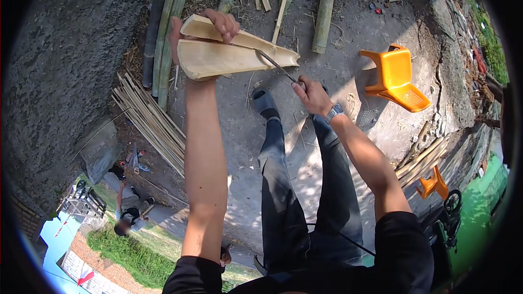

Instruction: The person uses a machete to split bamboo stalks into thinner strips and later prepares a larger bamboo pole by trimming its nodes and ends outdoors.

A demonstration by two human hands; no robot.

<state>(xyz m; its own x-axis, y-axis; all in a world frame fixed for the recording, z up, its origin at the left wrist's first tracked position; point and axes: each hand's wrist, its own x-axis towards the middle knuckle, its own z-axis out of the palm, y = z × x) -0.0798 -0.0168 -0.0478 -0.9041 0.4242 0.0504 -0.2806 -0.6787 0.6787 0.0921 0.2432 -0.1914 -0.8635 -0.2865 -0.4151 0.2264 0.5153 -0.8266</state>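
My left hand [223, 24] is closed round the wide end of a pale bamboo piece [218, 60], raised in front of me. A lengthwise split parts it into two strips, which come together toward the narrow, jagged end at the right. My fingers curl over the upper strip; part of the hand is hidden behind the bamboo. The fingers of my right hand [315, 98] are wrapped round the handle of a knife [278, 66]. Its thin dark blade reaches up and left to the split, and its tip meets the bamboo there. The handle is mostly covered by my fingers.
Green bamboo poles [165, 43] lie at the far left, with another thick pole [326, 11] ahead. A bundle of thin strips [150, 122] rests left. An orange plastic chair [396, 79] stands right, near more bamboo lengths [422, 160]. Another person [131, 215] is at the lower left.
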